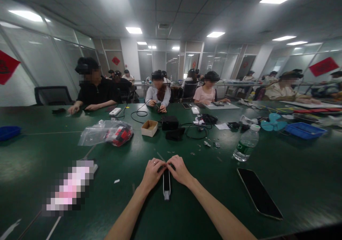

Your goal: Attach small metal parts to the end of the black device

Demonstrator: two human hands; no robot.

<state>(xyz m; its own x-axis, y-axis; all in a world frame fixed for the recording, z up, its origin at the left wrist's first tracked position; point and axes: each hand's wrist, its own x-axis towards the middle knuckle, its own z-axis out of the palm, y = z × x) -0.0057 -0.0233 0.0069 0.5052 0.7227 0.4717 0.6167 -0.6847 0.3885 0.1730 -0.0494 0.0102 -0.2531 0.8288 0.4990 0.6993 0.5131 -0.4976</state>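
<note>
My left hand (153, 173) and my right hand (180, 170) meet in front of me over the green table. Between them lies a narrow, long device (166, 184) with a black face, white edges and a grey tip at the near end. Fingers of both hands are closed in a pinch at its far end. They cover that end, so what exactly is pinched there is hidden. A thin translucent strip (160, 156) shows just beyond my fingertips. On my left hand there is a ring.
A phone (259, 193) and a water bottle (246, 143) stand to the right. Ahead are a small open box (149, 128), a black box (170, 122), cables and scraps. Left are a plastic bag (117, 132) and a blurred-out item (69, 188). Several people sit across the table.
</note>
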